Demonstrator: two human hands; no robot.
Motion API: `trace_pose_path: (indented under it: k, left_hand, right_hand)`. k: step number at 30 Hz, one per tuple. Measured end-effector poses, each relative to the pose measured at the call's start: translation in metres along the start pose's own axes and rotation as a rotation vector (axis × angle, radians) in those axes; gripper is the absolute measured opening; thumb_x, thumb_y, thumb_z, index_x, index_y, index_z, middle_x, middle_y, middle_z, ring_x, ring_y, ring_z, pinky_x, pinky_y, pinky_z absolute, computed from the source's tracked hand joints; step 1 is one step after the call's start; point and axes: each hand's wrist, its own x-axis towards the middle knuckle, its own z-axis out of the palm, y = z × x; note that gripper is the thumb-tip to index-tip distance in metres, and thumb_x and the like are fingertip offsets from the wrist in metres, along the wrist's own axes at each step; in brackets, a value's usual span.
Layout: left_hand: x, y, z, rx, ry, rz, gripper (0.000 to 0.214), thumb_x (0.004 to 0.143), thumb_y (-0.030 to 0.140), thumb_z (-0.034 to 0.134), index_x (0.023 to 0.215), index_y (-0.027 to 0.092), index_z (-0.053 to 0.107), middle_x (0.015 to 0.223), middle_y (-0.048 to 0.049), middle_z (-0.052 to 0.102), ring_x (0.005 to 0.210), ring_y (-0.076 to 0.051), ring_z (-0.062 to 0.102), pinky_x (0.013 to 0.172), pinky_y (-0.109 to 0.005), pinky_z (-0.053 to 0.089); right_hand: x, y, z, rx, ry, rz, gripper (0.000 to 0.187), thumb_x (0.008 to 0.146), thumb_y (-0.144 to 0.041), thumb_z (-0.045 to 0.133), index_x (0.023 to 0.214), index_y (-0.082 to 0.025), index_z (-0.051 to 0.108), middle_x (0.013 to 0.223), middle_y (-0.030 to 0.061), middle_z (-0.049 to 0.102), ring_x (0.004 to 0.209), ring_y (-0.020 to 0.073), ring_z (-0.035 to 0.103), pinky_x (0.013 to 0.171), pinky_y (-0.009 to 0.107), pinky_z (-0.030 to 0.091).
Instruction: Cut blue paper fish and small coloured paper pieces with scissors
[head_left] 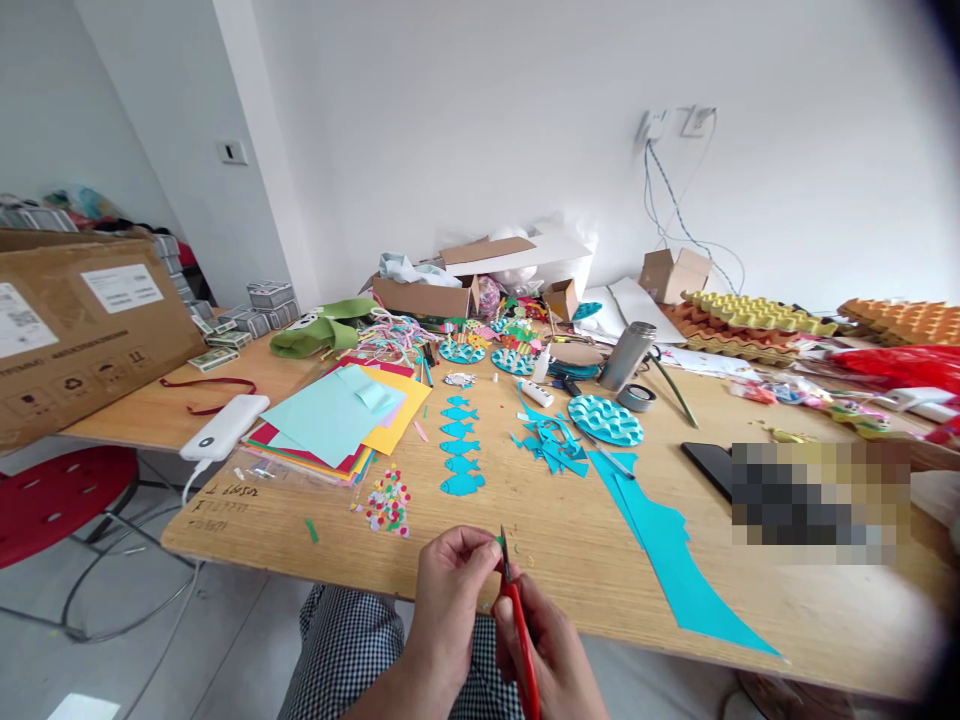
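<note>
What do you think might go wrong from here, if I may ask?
The scissors have their blades close to the left hand, so a slip might nick it. The green piece it holds is tiny and might drop. The loose confetti nearby could scatter if brushed.

Red stool (64, 500), large cardboard box (82, 335), white power bank (225, 427), steel flask (628, 357), stacked egg trays (754, 312)

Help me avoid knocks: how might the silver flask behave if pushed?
The silver flask looks tall and narrow, so a high push could tip it. Its cylindrical body would probably roll once down. Its shiny surface may feel slippery.
</note>
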Motion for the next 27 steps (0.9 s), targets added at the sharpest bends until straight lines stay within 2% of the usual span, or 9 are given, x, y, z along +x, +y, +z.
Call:
trace_pose_path:
  k: [6, 14, 27]
  left_hand:
    - [-0.0001, 0.0037, 0.0014, 0.001, -0.030, -0.021, 0.012, 0.066, 0.025, 0.068, 0.063, 0.014, 0.064, 0.060, -0.0056, 0.068, 0.062, -0.020, 0.063, 0.067, -0.031, 0.048]
    - [0.0019, 0.0000, -0.0003, -0.045, -0.091, -0.061, 0.013, 0.068, 0.027, 0.067, 0.067, 0.014, 0.064, 0.063, -0.0049, 0.067, 0.064, -0.020, 0.063, 0.072, -0.033, 0.047]
    - [0.0020, 0.0005, 0.0010, -0.008, -0.084, -0.080, 0.013, 0.065, 0.026, 0.069, 0.065, 0.014, 0.064, 0.060, -0.0045, 0.067, 0.063, -0.018, 0.060, 0.068, -0.030, 0.046]
  right_hand:
    - [-0.0017, 0.0012, -0.0017, -0.028, 0.028, 0.011, 0.049, 0.080, -0.068, 0.052, 0.069, -0.021, 0.043, 0.053, -0.0072, 0.040, 0.047, 0.0088, 0.036, 0.043, 0.021, 0.030]
    - [-0.0036, -0.0067, -0.0051, -0.041, -0.027, 0.073, 0.055, 0.078, -0.074, 0.049, 0.072, -0.020, 0.044, 0.054, -0.0077, 0.039, 0.046, 0.0077, 0.035, 0.045, 0.021, 0.031]
    - [-0.0040, -0.0022, -0.0070, -0.028, -0.037, 0.074, 0.055, 0.078, -0.074, 0.050, 0.073, -0.019, 0.044, 0.053, -0.0077, 0.039, 0.045, 0.0073, 0.036, 0.044, 0.021, 0.030]
